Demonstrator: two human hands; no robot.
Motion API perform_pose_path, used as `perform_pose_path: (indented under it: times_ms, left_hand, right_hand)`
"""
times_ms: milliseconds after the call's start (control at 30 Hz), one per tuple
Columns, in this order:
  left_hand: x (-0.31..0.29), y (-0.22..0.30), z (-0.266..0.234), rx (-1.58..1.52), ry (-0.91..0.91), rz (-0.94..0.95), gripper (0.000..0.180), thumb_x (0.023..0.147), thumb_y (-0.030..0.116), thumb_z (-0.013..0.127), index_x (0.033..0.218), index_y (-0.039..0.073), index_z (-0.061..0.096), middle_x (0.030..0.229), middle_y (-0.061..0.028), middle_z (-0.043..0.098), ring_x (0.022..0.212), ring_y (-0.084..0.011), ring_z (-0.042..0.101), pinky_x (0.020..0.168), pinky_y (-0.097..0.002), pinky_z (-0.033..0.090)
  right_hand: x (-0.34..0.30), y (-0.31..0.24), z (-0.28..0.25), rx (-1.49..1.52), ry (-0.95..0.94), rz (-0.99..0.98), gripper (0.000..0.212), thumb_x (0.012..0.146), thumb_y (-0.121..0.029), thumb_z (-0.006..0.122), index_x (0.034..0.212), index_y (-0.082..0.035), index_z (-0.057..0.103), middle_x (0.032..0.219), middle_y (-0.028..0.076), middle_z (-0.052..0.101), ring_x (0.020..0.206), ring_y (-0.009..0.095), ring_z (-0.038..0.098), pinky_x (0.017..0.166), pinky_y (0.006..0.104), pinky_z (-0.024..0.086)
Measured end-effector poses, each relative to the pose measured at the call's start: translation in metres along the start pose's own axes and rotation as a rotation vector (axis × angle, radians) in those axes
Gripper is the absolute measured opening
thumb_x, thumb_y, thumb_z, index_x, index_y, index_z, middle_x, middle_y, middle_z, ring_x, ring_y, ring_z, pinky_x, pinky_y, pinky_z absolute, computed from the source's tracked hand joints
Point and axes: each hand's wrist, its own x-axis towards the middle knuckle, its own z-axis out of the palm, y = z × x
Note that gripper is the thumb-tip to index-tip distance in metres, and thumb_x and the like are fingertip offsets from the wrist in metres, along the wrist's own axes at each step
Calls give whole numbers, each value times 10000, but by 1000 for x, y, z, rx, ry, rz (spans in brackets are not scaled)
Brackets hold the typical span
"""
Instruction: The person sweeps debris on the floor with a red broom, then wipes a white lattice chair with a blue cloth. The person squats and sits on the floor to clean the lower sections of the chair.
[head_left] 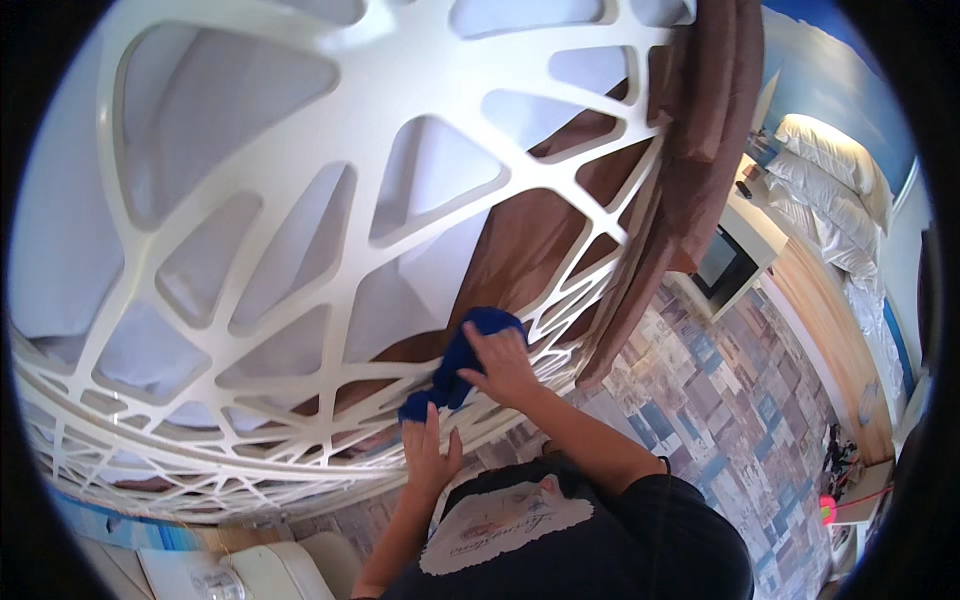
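One crumpled, dark blue fabric cloth (455, 362) lies against the lower bars of a white, smooth-surfaced openwork lattice (375, 85), toward six o'clock from the middle of the view. Its long shape slants from one o'clock down to seven. The right hand (503, 366) lies over the cloth's upper end, open, its fingers extended upward and its thumb apart, pointing to nine o'clock. At seven o'clock from it, the left hand (428, 462) is open too, fingers straight and fingertips touching the cloth's lower end; most of the blue fabric thus sits between the two hands. Brown, folded fabric (705, 110) hangs beside the lattice at one o'clock. Farther out at two o'clock lie stacked white, plump pillows (825, 180), and a patchwork-patterned floor (700, 410) stretches out at four.
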Motion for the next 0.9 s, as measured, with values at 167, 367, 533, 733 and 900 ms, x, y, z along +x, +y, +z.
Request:
perform_pose_path:
  times_ms: [167, 367, 533, 733, 900]
  left_hand:
    - [49, 42, -2, -108, 62, 49, 724, 810, 116, 681, 1419, -89, 348, 1274, -329, 500, 1131, -490, 507, 1028, -565, 345]
    - [120, 79, -2, -180, 88, 60, 751, 829, 98, 668, 1441, -111, 285, 1358, -360, 416, 1228, -501, 438, 1056, -514, 329]
    - [135, 91, 13, -172, 98, 37, 770, 830, 107, 671, 1458, -95, 273, 1345, -326, 443, 1231, -464, 441, 1060, -498, 319]
    - [131, 107, 34, -197, -64, -51, 754, 826, 135, 671, 1436, -112, 302, 1046, -276, 556, 935, -408, 535, 993, -568, 356]
    - [137, 113, 39, -189, -47, -8, 750, 836, 148, 662, 1438, -112, 299, 1042, -270, 553, 932, -401, 530, 981, -558, 365]
  right_hand:
    - [16, 68, -77, -263, 607, -36, 856, 799, -269, 745, 1443, 62, 289, 1191, 293, 521, 1105, 474, 489, 1024, 583, 307]
    - [102, 66, -150, -119, 905, -133, 751, 793, -251, 739, 1382, 52, 383, 1209, 270, 507, 1068, 426, 492, 948, 468, 372]
    - [101, 81, -145, -197, 856, 13, 512, 789, -185, 705, 1241, -18, 534, 1075, 174, 604, 1026, 358, 541, 925, 449, 379]
    - [81, 107, -122, -194, 887, -60, 713, 808, -121, 686, 1402, 42, 326, 1392, 287, 395, 1350, 495, 303, 1104, 556, 236]
    - [63, 122, -102, -125, 819, 80, 733, 880, -185, 590, 1465, 74, 230, 1514, 331, 199, 1411, 537, 152, 1138, 566, 155]
